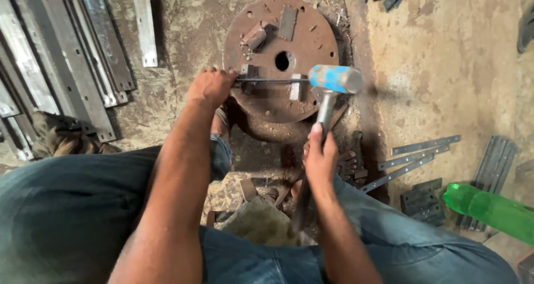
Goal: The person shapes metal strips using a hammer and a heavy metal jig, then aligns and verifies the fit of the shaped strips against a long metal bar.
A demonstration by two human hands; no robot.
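My left hand (210, 87) grips the end of a thin metal rod (270, 80) that lies across a rusty round steel plate (311, 36) on the ground. My right hand (320, 159) holds the handle of a hammer whose blue-painted head (335, 78) hangs just over the rod's right end. The plate carries welded blocks, a flat strip and a centre hole. My knees in dark trousers frame the bottom of the view.
Long punched steel bars (67, 56) lie stacked at the left. Short flat strips (414, 159) and a pile of dark pieces lie at the right on the dirt floor. A green plastic bottle (492, 212) lies at the lower right. More scraps sit between my feet.
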